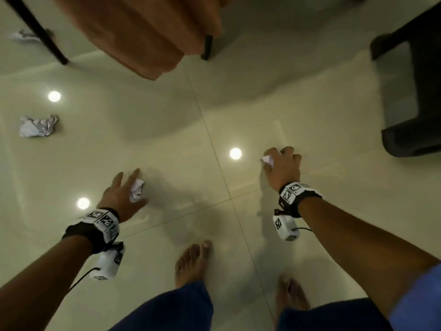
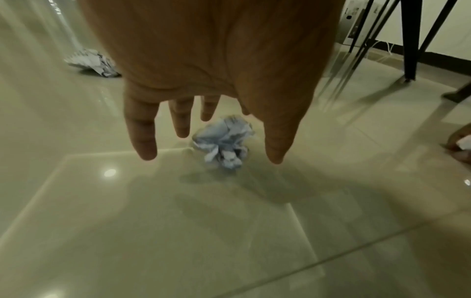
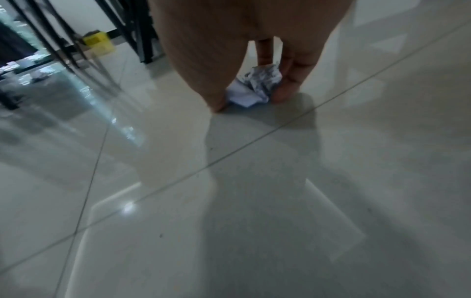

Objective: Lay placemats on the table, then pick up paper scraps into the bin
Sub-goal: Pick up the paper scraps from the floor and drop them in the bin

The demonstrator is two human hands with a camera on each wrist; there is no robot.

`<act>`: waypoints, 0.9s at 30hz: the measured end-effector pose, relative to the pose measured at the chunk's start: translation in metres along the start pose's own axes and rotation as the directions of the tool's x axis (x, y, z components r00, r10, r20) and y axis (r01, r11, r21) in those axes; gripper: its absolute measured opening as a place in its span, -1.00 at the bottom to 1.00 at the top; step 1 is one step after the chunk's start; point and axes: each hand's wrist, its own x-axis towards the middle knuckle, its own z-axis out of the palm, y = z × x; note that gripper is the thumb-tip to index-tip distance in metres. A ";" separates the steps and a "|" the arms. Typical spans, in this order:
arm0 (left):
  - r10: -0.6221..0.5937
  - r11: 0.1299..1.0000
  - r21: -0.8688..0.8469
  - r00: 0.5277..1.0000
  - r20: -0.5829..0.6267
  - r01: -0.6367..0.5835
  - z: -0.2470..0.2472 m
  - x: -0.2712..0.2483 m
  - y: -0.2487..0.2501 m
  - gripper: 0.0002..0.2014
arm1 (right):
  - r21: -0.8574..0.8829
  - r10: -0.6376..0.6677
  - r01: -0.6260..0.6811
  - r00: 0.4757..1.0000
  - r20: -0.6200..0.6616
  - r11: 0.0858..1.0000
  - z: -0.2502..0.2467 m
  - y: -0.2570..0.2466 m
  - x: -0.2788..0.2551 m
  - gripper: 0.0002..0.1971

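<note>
My left hand [image 1: 130, 187] hovers open over a crumpled paper scrap [image 1: 137, 193] on the tiled floor. In the left wrist view its straight fingers [image 2: 147, 145] and thumb flank that scrap [image 2: 224, 143] without closing on it. My right hand [image 1: 274, 160] reaches down to the floor on the right, and its thumb and fingers pinch a second paper scrap [image 1: 268, 161]. In the right wrist view this scrap [image 3: 254, 86] is still against the tile. Two more scraps lie at the left [image 1: 38, 126] and under the table [image 1: 22, 35]. No bin or placemat is in view.
A table draped in an orange cloth [image 1: 143, 32] stands ahead on black legs [image 1: 206, 47]. A black chair [image 1: 410, 91] is at the right. My bare feet [image 1: 191, 263] stand just behind the hands. A yellow object [image 3: 98, 41] sits by far furniture legs.
</note>
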 end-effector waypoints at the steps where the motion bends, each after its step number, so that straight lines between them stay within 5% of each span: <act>1: 0.004 1.000 0.022 1.000 -0.011 -0.003 0.013 0.002 -0.001 -0.17 | 0.016 -0.101 0.101 0.994 -0.033 0.995 0.003 -0.002 -0.004 -0.74; 4: 0.049 0.998 0.032 0.987 -0.153 -0.045 0.041 -0.001 0.008 -0.52 | 0.211 -0.314 0.306 0.949 0.008 0.928 0.013 -0.008 -0.023 -0.78; 7: 0.032 0.997 -0.059 0.986 -0.163 -0.043 0.045 -0.016 0.009 -0.69 | 0.331 -0.317 0.233 0.922 0.225 0.914 0.005 -0.028 -0.053 -0.79; 10: -0.036 0.974 -0.228 0.990 -0.136 0.004 0.026 -0.050 -0.011 -0.76 | 0.271 -0.289 0.210 0.910 0.298 0.939 -0.012 -0.062 -0.088 -0.78; 16: -0.071 0.917 -0.399 0.980 -0.184 -0.008 -0.048 -0.140 -0.063 -0.81 | 0.147 -0.259 0.218 0.885 0.387 0.965 -0.056 -0.168 -0.152 -0.42; 18: -0.113 0.889 -0.457 0.975 -0.193 0.013 -0.079 -0.169 -0.089 -0.80 | 0.124 -0.309 0.283 0.857 0.413 0.951 -0.066 -0.215 -0.170 -0.53; 20: -0.144 0.860 -0.509 0.973 -0.181 0.033 -0.111 -0.189 -0.115 -0.78 | 0.129 -0.336 0.311 0.841 0.424 0.942 -0.077 -0.263 -0.183 -0.89; 27: -0.239 0.744 -0.666 0.951 -0.196 0.050 -0.220 -0.210 -0.203 -0.77 | 0.130 -0.418 0.409 0.770 0.483 0.903 -0.109 -0.429 -0.180 -0.67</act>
